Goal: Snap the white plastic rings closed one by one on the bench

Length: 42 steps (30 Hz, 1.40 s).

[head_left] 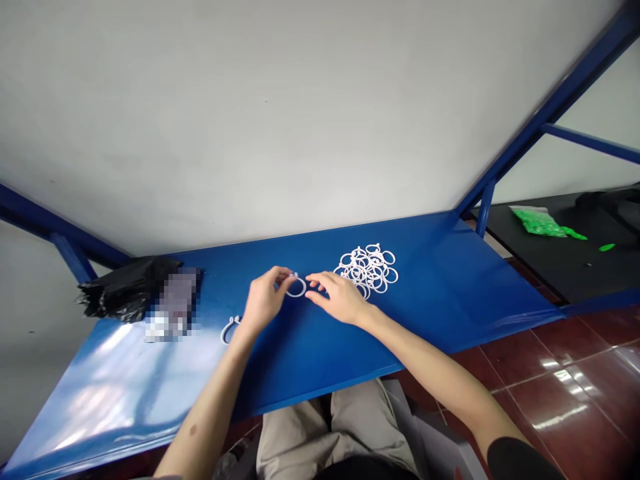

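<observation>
Between the fingers of my left hand (266, 297) is a white plastic ring (303, 288) with small knobs at its top, held just over the blue table. My right hand (336, 293) is close to the ring's right side, its fingers apart and nothing in them. Right behind that hand lies a loose pile of similar white rings (377, 273), several overlapping. Another white ring (225, 333) rests on the table by my left wrist, which partly covers it.
The blue table (430, 267) runs along a pale wall (300, 133). A black plastic bag (120, 290) and a blurred flat object (177, 300) lie at left. Blue frame bars (530, 127) slant at both sides. A bag of green pieces (540, 222) sits on a black table (565, 260) at right.
</observation>
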Each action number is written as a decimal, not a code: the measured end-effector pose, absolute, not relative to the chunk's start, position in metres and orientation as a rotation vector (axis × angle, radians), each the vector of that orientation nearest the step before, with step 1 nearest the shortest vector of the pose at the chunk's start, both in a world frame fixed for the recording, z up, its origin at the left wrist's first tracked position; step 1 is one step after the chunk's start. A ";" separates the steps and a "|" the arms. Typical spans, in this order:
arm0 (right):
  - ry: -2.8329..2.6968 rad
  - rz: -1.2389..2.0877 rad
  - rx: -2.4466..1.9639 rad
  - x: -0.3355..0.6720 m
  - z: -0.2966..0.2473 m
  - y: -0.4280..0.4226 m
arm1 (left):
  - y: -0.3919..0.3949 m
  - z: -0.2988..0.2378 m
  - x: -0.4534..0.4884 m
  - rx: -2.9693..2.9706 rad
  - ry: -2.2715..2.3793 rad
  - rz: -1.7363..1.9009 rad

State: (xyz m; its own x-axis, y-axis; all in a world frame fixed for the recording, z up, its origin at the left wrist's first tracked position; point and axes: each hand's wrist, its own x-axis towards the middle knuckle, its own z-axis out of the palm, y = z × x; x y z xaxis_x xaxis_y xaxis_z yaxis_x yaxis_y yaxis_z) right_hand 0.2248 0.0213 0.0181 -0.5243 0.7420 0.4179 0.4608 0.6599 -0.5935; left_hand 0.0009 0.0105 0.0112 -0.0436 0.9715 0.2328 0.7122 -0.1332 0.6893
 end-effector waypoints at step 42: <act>-1.900 0.225 -1.401 0.366 0.019 0.037 | -0.076 -0.001 -0.105 2.264 2.237 0.477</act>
